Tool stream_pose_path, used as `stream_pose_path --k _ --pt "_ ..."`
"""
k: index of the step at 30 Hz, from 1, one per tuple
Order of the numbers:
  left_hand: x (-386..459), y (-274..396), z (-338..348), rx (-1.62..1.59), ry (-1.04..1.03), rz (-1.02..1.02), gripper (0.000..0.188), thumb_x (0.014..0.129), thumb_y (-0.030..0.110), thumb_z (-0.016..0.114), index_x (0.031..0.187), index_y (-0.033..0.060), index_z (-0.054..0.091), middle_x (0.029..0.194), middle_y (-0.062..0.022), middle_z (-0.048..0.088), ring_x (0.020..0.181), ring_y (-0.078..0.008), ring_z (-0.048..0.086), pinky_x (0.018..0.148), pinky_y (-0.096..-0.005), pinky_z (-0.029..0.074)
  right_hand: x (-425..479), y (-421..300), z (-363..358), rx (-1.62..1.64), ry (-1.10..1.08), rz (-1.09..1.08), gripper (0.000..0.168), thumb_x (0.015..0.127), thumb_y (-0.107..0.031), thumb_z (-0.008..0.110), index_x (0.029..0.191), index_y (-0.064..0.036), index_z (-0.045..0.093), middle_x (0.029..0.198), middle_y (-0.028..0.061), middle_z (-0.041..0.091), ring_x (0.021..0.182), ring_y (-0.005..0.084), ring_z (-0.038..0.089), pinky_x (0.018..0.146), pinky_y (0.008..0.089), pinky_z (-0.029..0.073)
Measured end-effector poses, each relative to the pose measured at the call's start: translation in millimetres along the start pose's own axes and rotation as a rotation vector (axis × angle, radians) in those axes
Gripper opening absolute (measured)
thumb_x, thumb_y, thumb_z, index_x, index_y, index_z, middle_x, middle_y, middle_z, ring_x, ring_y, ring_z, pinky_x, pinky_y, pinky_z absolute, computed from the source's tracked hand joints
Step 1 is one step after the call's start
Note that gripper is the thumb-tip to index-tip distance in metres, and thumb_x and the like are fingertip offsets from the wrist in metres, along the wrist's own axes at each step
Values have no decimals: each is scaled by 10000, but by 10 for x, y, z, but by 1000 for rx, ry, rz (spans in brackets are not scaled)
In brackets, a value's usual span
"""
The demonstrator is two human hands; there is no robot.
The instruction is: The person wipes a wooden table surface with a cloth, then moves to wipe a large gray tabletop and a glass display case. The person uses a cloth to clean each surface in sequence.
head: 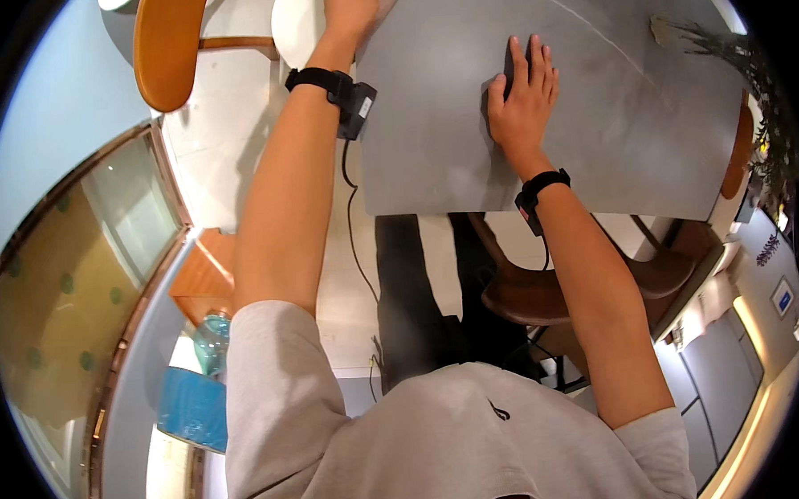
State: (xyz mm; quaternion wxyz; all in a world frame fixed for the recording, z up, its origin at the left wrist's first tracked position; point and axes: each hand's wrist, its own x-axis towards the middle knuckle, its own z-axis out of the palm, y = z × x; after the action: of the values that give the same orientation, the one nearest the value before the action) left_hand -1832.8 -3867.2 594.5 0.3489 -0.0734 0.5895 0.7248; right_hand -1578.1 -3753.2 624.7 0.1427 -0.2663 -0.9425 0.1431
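My right hand lies palm down on a grey tabletop with a pale vein. Its thumb is spread from the fingers, and nothing is held in it. My left hand is at the tabletop's left edge, cut off by the top of the picture. Its fingers are mostly hidden, so whether it grips the edge or only rests there is unclear. On my left wrist is a black strap with a small box, from which a black cable hangs. A similar strapped device sits on my right wrist.
Brown wooden chairs stand under the table's near right side. An orange-brown chair back and a white seat are at upper left. Green foliage overhangs the right side. A teal glass vessel and a blue object are at lower left.
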Motion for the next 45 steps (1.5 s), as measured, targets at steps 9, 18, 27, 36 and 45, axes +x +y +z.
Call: stream_pose_path --k 9,18,27,36,45 --pt "-1781 -1016 -543 344 146 207 616 913 576 706 1121 -3 722 935 -176 754 882 -304 720 787 -410 551 -145 146 82 -77 14 -60 584 988 -242 486 1552 -99 440 1641 204 340 1530 403 276 1241 575 182" --pt "-3466 -1950 -539 174 538 -84 561 955 491 718 960 -70 708 780 -88 678 712 -148 599 663 -336 490 -196 65 77 -94 23 -90 564 1014 -271 432 1550 -96 439 1647 194 338 1537 368 278 1254 541 189" --pt "-3491 -1751 -407 -396 687 -24 647 1031 571 575 1282 -21 633 1179 -79 677 1075 -187 621 898 -347 494 -165 109 93 -88 13 -55 574 1005 -288 452 1548 -101 443 1645 192 340 1540 368 267 1257 545 180" --pt "-2216 -771 -512 741 195 76 751 1001 483 623 1411 -127 469 1208 -319 676 1195 -424 640 1011 -449 490 -81 72 -58 -64 -15 20 592 944 -218 530 1526 -125 476 1630 181 360 1517 388 309 1238 587 198" --pt "-33 242 -22 1066 53 198 818 967 552 624 1354 -137 416 1214 -400 632 1162 -539 613 1003 -510 489 38 3 -83 -30 -94 108 628 898 -204 561 1521 -178 492 1646 132 350 1532 351 296 1243 572 205"
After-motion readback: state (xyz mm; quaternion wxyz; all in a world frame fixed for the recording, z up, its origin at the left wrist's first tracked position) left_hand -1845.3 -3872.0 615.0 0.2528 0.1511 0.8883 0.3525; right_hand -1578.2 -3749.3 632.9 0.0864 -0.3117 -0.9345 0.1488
